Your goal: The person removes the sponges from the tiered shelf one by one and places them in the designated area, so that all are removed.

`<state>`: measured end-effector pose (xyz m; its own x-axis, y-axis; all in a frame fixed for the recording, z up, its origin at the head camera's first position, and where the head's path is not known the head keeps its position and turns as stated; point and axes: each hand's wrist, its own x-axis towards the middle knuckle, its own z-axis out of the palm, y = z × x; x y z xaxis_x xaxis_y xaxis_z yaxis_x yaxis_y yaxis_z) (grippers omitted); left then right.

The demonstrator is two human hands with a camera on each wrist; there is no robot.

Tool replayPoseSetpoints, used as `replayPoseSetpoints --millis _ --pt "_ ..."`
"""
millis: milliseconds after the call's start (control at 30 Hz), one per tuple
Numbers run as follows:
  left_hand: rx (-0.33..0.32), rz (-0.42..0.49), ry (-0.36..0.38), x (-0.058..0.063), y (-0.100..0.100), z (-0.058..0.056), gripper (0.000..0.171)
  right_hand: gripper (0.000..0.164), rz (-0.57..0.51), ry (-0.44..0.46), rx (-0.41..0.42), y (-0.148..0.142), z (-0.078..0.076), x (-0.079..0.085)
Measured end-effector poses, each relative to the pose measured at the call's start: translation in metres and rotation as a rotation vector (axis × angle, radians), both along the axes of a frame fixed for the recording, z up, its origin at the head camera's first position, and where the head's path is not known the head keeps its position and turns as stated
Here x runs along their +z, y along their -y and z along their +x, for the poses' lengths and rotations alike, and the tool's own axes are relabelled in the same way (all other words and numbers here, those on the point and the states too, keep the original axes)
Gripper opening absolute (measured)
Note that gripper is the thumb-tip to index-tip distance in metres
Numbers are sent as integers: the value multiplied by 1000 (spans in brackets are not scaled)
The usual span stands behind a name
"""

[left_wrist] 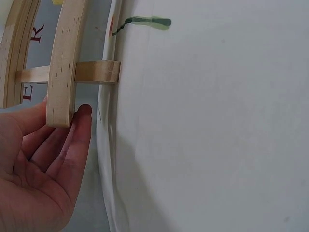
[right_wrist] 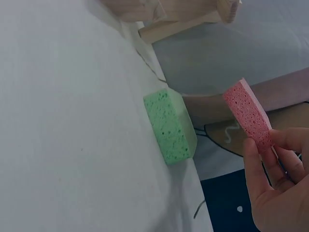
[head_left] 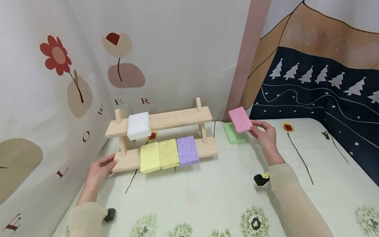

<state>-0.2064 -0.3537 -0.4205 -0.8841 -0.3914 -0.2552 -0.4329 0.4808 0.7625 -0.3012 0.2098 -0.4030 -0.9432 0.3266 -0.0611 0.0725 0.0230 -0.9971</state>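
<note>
At right: pink sponge (head_left: pixel 240 119), its near end pinched by right hand (head_left: pixel 265 136), raised near green sponge (head_left: pixel 234 134). Left hand (head_left: pixel 99 169) grips wooden rack (head_left: pixel 128 160) at left end. We judge pink sponge light, squashy; hold edges gently.

Pink sponge (head_left: pixel 240 119) is held tilted; wooden rack (head_left: pixel 177 118) stands.

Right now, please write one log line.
left hand grips lower shelf | right hand holds pink sponge off table | table: green sponge | upper shelf: white block | lower shelf: two yellow sponges, purple sponge
</note>
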Motion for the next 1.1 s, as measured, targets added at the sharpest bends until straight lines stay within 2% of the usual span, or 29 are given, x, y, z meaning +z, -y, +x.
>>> replayPoseSetpoints --millis 267,500,567,800,900,1100 --pt "-7 2 -34 -3 1 0 56 37 26 64 -42 -10 1 -11" --pt "-4 -14 -23 -4 1 -1 56 39 -25 143 -75 -20 -1 -23" --pt "-4 -17 -26 -4 1 -1 57 39 -63 169 -87 -23 -3 -27" --pt "-6 -14 -30 -4 -1 -1 55 32 -297 219 -164 -38 -10 -47" --pt "-4 -8 -21 -3 -2 -1 56 34 -286 230 -175 -38 -12 -50" --pt "4 0 -6 -3 1 -1 58 35 -135 222 -186 -31 -16 -53"
